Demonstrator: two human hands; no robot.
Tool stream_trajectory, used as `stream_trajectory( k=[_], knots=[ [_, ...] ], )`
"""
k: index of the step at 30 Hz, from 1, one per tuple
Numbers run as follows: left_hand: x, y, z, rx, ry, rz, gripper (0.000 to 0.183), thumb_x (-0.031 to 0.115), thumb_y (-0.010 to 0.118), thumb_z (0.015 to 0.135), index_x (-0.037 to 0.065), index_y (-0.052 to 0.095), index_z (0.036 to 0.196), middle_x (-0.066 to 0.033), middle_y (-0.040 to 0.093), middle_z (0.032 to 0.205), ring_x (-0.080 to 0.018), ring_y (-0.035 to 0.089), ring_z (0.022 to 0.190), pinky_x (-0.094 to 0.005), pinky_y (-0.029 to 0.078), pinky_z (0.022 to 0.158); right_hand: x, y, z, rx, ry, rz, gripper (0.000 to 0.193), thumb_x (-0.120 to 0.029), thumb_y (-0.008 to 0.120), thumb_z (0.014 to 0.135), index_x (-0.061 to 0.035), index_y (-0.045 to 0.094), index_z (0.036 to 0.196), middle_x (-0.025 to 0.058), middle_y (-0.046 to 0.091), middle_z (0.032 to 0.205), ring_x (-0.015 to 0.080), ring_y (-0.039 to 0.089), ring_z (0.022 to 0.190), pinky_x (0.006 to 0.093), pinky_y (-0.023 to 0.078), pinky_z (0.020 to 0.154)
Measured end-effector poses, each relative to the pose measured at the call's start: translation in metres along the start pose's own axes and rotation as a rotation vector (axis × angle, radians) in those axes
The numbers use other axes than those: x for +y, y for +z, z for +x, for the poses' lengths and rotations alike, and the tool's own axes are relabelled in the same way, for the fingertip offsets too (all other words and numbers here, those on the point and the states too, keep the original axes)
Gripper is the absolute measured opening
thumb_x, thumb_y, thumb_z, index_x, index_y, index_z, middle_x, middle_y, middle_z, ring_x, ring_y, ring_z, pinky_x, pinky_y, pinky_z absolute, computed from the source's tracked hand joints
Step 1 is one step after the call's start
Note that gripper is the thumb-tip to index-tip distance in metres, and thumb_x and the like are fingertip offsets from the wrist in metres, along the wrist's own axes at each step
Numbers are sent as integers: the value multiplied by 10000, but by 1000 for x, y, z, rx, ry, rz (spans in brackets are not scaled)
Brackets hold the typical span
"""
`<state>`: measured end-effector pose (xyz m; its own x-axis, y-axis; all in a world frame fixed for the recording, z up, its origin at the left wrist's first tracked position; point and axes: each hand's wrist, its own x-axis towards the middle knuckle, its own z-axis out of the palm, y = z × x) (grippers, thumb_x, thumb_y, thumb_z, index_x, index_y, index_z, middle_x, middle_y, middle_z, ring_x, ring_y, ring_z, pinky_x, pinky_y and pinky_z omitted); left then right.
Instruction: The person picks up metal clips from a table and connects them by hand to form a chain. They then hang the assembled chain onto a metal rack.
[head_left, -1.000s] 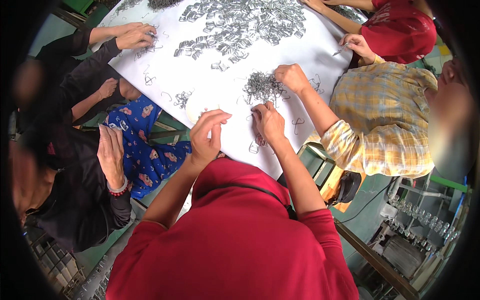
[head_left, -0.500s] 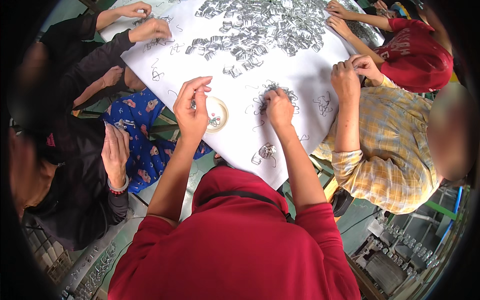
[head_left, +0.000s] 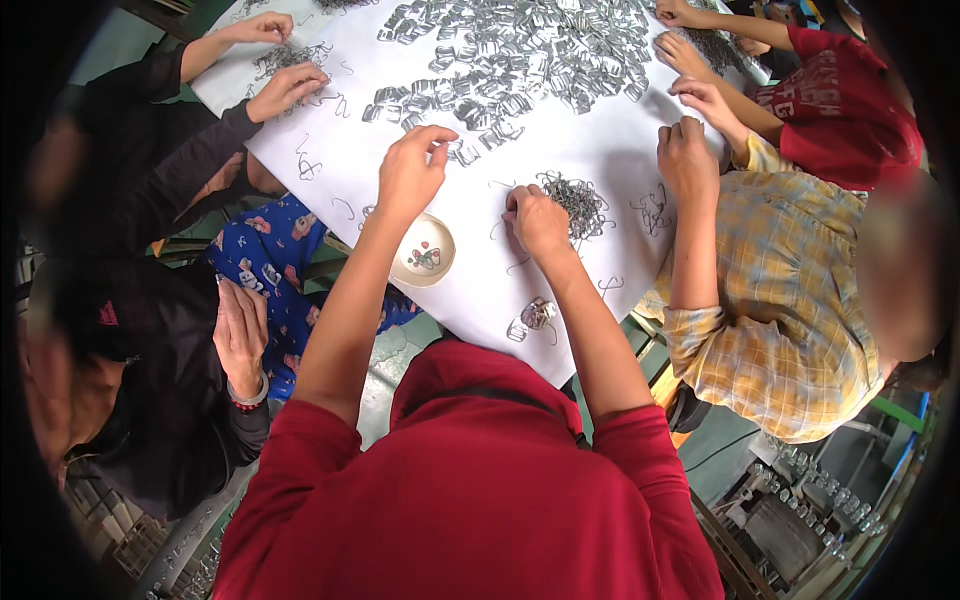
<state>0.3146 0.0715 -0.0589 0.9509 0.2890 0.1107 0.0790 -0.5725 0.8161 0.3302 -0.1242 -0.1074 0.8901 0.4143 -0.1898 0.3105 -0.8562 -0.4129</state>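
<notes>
From where I stood, the bowl (head_left: 442, 237) sat right at the left edge of the white worktop (head_left: 480, 290), small red and green bits in its bottom. The person's left hand (head_left: 412, 172) was just beyond the bowl, thumb and forefinger curled with a narrow gap at the tips; I couldn't tell whether anything was pinched there. A few stray metal pieces (head_left: 464, 153) lay near those fingertips, at the fringe of the big silver heap (head_left: 520, 65), which spread well beyond the bowl.

The right hand (head_left: 538, 222) was to the right of the bowl, fingers drawn close together at the near flank of the dark wires (head_left: 582, 208); whether it had hold of one, I couldn't see. Between bowl and right hand ran a bare white stretch, and another bare band separated wires from heap.

Nearer the person than the bowl, and to its right, a silver piece (head_left: 517, 330) lay beside a darker cluster (head_left: 539, 313), where the worktop narrowed to its corner and room was tight. Farther right of the bowl, past some loose wires (head_left: 652, 212), a co-worker in a checked shirt (head_left: 770, 270) leaned in, crowding the right edge. Left of the bowl, beyond the edge, showed patterned blue cloth (head_left: 275, 240).
</notes>
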Motion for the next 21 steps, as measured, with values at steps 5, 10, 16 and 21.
stream_trajectory(
  k=[5, 10, 16, 21],
  knots=[
    [-21, 30, 29, -285, 18, 364, 148, 133, 635, 790, 58, 647, 917, -113, 629, 940, -281, 618, 854, -371, 487, 786, 11, -4, -18, -49, 19, 31, 175, -159, 672, 752, -35, 599, 852, 164, 600, 957, 332, 620, 858, 424, 504, 735],
    [-34, 43, 29, -303, 307, 594, 255, 169, 663, 774, 72, 615, 1005, -100, 620, 919, -287, 601, 902, -390, 497, 794, 13, -16, -25, -47, 66, 201, 180, -140, 672, 758, -6, 600, 853, 166, 627, 889, 343, 622, 786, 417, 504, 724],
    [-11, 29, 19, -452, -177, -63, 215, 124, 635, 820, 13, 581, 996, -92, 646, 924, -255, 658, 824, -338, 523, 722, 11, -42, -34, -3, 200, 1076, 99, 16, 594, 832, 37, 638, 918, 65, 648, 757, 99, 616, 684, 238, 513, 607],
    [42, 12, -23, -388, -460, -891, 187, 97, 610, 861, 28, 531, 1016, -110, 631, 959, -213, 665, 846, -293, 534, 761, -5, -87, -43, 83, 107, 1065, 102, -9, 608, 833, 40, 640, 916, 78, 652, 799, 115, 623, 714, 245, 525, 627]
  ],
)
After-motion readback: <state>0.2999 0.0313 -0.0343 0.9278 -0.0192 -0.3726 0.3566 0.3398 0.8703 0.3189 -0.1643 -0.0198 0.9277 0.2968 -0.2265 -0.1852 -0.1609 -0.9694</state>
